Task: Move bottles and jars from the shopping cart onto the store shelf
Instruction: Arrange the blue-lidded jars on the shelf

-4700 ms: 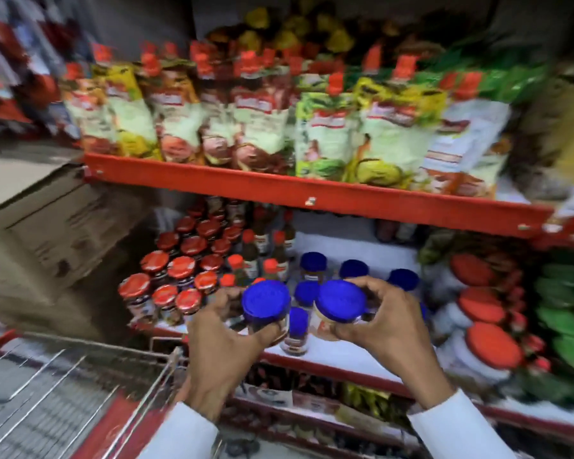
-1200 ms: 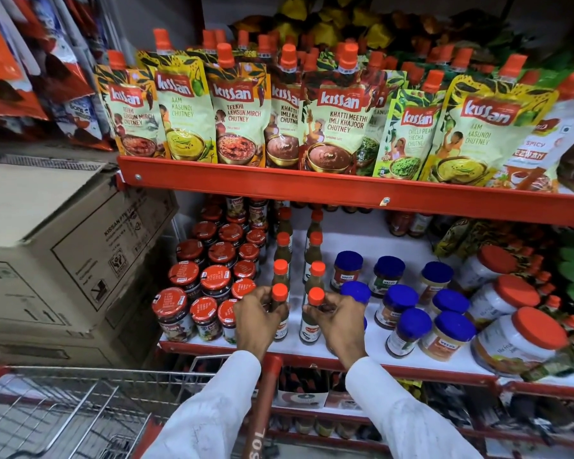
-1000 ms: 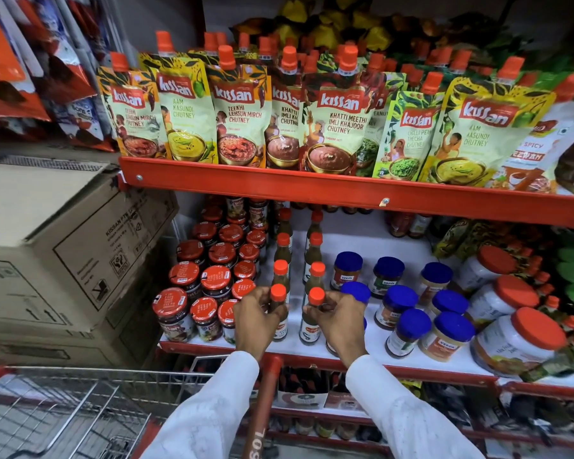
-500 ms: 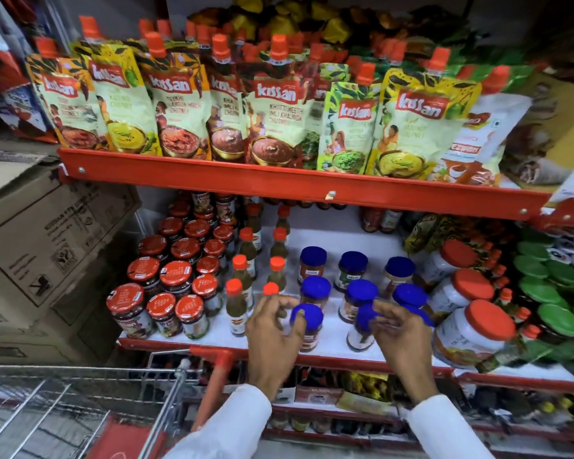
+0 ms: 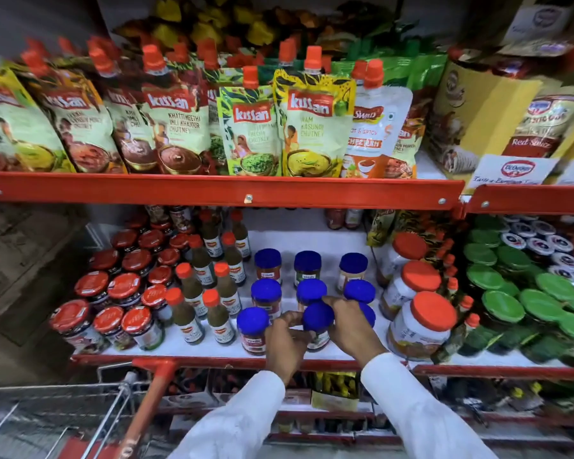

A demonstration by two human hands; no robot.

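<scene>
Several blue-lidded jars stand in rows on the white middle shelf (image 5: 312, 243) with its red front rail. Both hands close around one blue-lidded jar (image 5: 318, 321) in the front row, which stands on the shelf. My left hand (image 5: 287, 342) grips its left side and my right hand (image 5: 352, 326) wraps its right side and back. Another blue-lidded jar (image 5: 253, 327) stands just left of my left hand. The wire shopping cart (image 5: 63, 422) with a red handle sits at the bottom left; I cannot see what it holds.
Red-capped sauce bottles (image 5: 212, 303) and red-lidded jars (image 5: 123, 293) fill the shelf's left part. Large orange-lidded jars (image 5: 424, 323) and green-lidded jars (image 5: 504, 303) stand on the right. Chutney pouches (image 5: 312, 127) line the shelf above. Cardboard boxes (image 5: 20, 260) are stacked at left.
Both hands let go of the red-capped bottles and moved right to the blue-lidded jars. They now close on one front-row jar. My view shifted right.
</scene>
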